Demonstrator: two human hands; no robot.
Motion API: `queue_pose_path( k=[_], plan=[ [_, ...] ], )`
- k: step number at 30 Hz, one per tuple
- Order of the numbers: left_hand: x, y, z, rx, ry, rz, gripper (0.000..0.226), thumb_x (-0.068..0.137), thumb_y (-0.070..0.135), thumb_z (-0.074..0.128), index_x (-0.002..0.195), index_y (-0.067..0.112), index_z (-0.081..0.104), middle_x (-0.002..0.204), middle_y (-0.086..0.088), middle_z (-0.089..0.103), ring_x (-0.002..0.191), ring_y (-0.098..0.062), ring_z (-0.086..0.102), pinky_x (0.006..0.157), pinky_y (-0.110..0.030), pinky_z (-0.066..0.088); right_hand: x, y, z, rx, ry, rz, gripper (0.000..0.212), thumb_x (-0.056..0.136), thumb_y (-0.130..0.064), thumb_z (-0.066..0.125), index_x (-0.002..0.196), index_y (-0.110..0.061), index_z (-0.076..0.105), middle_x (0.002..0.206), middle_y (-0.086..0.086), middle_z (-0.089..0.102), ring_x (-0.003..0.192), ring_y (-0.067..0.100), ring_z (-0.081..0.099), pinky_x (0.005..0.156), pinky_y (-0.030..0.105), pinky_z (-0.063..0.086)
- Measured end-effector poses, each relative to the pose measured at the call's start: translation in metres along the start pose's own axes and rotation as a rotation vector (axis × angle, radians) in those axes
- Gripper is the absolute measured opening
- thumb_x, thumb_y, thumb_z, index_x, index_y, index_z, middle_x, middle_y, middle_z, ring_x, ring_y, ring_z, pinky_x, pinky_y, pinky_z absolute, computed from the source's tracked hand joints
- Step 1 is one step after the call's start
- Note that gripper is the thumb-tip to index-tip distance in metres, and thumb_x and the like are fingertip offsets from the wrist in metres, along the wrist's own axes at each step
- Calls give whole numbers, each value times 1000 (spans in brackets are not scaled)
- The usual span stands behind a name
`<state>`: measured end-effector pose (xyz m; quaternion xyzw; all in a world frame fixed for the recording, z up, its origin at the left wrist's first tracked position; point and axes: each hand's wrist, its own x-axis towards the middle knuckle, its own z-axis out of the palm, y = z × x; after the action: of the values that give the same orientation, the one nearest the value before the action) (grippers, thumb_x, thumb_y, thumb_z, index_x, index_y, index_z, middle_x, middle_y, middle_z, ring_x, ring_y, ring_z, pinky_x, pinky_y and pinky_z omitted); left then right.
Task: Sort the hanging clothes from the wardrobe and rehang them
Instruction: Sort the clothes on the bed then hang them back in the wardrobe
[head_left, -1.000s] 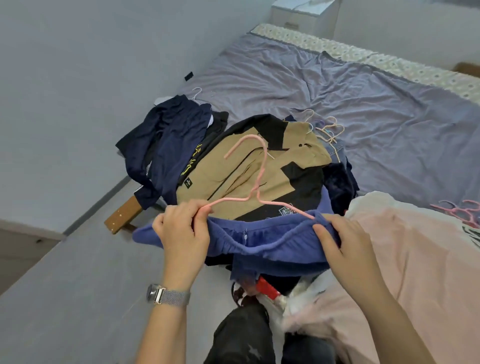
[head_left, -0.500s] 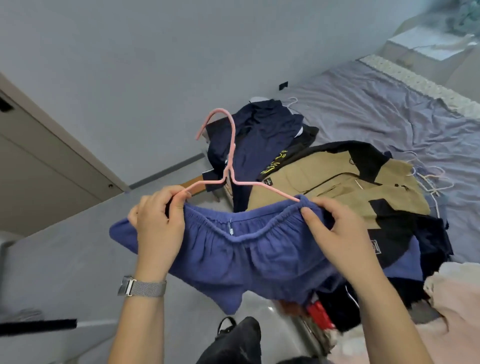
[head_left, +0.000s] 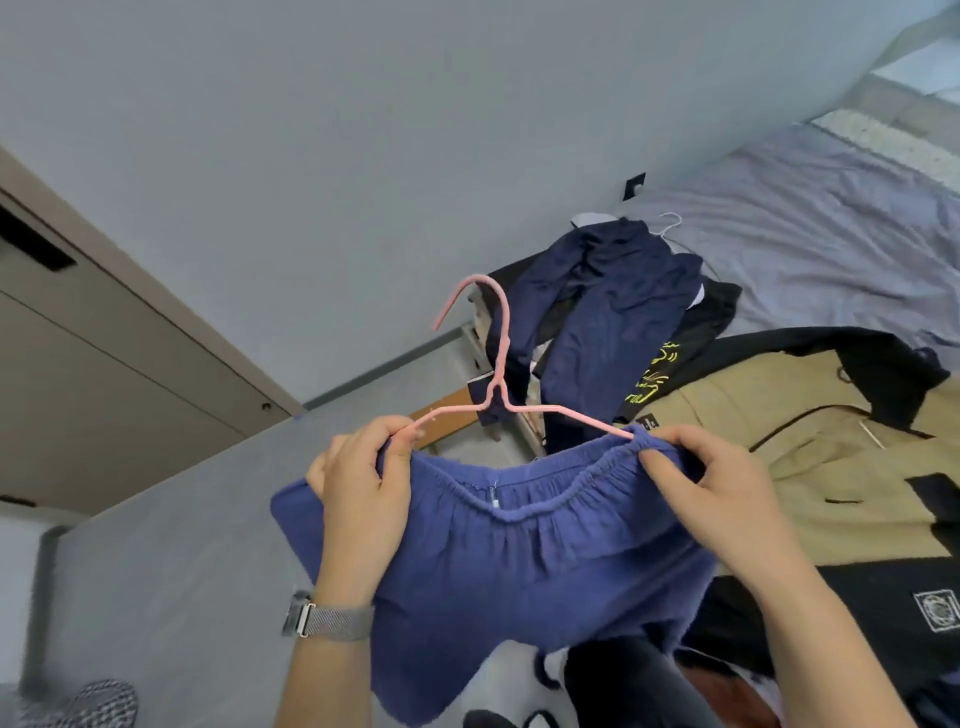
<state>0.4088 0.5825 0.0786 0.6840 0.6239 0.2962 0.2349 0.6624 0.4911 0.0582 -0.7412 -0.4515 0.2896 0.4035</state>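
Blue garment (head_left: 519, 561): elastic-waisted, held up between both hands, hanging below them. Left hand (head_left: 363, 499) gripped the waistband's left end together with one arm of the pink hanger (head_left: 498, 384), fingers curled round both. Right hand (head_left: 722, 488) pinched the waistband's right end, where the hanger's other arm ran into the cloth. Hanger hook stood upright above and between the hands. Wristwatch (head_left: 327, 621), metal mesh band, on the left wrist.

Bed (head_left: 810, 228): beyond the right hand, covered in a wrinkled lilac sheet, patterned edge at its far end. Navy garment (head_left: 613, 312) lay on the bed's near corner, just beyond the hanger. Tan and black jacket (head_left: 810, 467) spread beside and behind the right hand.

Wall (head_left: 322, 156): plain grey, beyond both hands. Door (head_left: 104, 374), beige, far to the left of the left hand. Floor (head_left: 171, 571): grey, under the left arm.
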Motion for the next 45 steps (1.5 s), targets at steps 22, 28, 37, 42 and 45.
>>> queue_pose_path(
  k=[22, 28, 37, 42, 45],
  plan=[
    [369, 72, 210, -84, -477, 329, 23, 95, 30, 49, 84, 49, 55, 98, 32, 59, 91, -4, 55, 97, -49, 37, 276, 44, -33, -150, 226, 501, 11, 83, -24, 63, 78, -33, 65, 75, -18, 67, 78, 4, 61, 75, 25, 44],
    [524, 103, 232, -119, -492, 409, 20, 83, 52, 38, 77, 51, 57, 82, 26, 64, 93, -16, 58, 95, -48, 41, 392, 15, -11, 47, 315, 450, 14, 88, -16, 59, 76, -25, 61, 74, -13, 63, 71, 6, 56, 62, 11, 42],
    [662, 114, 318, -124, -777, 442, 16, 88, 44, 45, 86, 40, 60, 90, 25, 64, 94, 0, 58, 99, -39, 42, 525, 39, 1, 82, 405, 538, 16, 93, -17, 47, 79, -16, 55, 77, -7, 55, 71, 6, 49, 60, 15, 37],
    [644, 134, 397, -65, -1056, 491, 17, 96, 32, 50, 86, 43, 58, 90, 33, 62, 93, 7, 57, 99, -40, 42, 511, 98, -12, 37, 437, 776, 20, 94, -15, 44, 77, -19, 53, 80, 0, 56, 78, 18, 52, 62, 27, 38],
    [647, 158, 444, -43, -1159, 554, 13, 96, 34, 48, 93, 43, 57, 97, 27, 63, 101, -3, 56, 103, -39, 38, 519, 128, -37, 46, 493, 868, 22, 93, -15, 47, 72, -22, 52, 81, 4, 58, 82, 23, 54, 67, 34, 38]
  ],
)
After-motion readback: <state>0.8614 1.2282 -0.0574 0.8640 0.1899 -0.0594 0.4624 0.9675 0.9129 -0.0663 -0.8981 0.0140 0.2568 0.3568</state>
